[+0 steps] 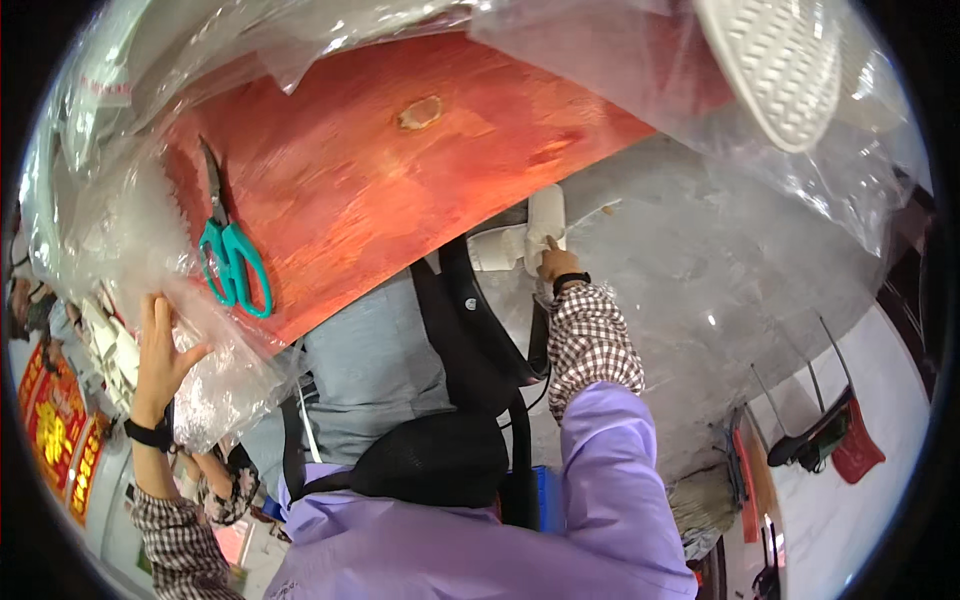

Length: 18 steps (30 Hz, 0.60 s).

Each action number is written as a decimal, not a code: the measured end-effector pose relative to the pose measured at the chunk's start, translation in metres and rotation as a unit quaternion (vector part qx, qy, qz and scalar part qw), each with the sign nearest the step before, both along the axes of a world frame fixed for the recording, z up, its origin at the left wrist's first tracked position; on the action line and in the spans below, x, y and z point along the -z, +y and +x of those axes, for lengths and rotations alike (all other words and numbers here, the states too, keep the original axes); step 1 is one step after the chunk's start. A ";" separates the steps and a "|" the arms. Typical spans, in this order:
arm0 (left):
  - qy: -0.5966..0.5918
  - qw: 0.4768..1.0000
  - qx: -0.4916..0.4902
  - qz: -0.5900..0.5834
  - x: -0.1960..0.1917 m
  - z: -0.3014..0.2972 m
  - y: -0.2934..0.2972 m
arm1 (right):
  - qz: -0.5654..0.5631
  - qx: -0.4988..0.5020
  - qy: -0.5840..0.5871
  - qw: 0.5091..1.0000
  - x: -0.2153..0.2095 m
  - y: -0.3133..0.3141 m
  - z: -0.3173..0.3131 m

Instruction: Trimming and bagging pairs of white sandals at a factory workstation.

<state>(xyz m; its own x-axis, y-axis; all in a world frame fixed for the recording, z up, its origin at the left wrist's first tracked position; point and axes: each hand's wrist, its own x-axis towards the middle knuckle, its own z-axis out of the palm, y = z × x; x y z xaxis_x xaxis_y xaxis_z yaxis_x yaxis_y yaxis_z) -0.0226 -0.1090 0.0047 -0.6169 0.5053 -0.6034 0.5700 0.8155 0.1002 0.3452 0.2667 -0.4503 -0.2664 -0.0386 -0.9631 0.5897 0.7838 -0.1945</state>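
On the left, my left hand (pixel 165 360) is raised with fingers stretched and thumb apart, against the crumpled clear plastic bag (pixel 225 390). Scissors (pixel 232 250) with teal handles lie on the orange-red tabletop (pixel 370 190), just beyond that hand. My right hand (pixel 560 264) reaches down past the table's near edge, its fingers closed at the lower end of a white slipper (pixel 545 212). The index finger lies along it; the thumb side is hard to see. Another white piece (pixel 497 248), probably a second slipper, touches it on the left.
Clear plastic sheeting (pixel 640 60) covers the table's far side. A white textured slipper sole (pixel 785 70) sits at the upper right. A black chair or stool part (pixel 490 310) stands beside my legs. A red dustpan-like object (pixel 860 440) is at the right, over the grey floor (pixel 720 300).
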 end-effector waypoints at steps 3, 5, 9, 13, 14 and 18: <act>-0.005 1.000 -0.002 -0.020 -0.003 -0.004 0.007 | 0.017 0.020 0.042 0.999 0.011 -0.009 0.014; 0.000 1.000 -0.006 -0.010 -0.001 -0.003 0.012 | 0.037 0.014 0.154 0.987 0.021 -0.007 0.031; 0.004 1.000 0.021 0.007 -0.007 -0.002 -0.005 | 0.016 0.125 0.269 0.955 -0.002 0.006 0.039; 0.040 0.998 0.026 0.033 0.004 -0.004 -0.003 | 0.059 0.258 0.310 0.913 -0.049 0.045 0.059; 0.030 0.999 0.026 0.029 0.004 -0.004 -0.006 | 0.064 0.264 0.315 0.909 -0.062 0.054 0.064; 0.050 0.997 0.015 0.060 -0.012 0.001 -0.021 | 0.045 0.338 0.294 0.893 -0.131 0.097 0.063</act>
<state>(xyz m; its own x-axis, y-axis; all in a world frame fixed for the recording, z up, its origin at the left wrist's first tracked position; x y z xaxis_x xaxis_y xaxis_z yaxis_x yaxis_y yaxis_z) -0.0215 -0.1304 0.0164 -0.6553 0.5890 -0.4728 0.6053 0.7840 0.1376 0.4080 0.3632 -0.3198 -0.6599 0.3923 -0.6408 0.7509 0.3149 -0.5805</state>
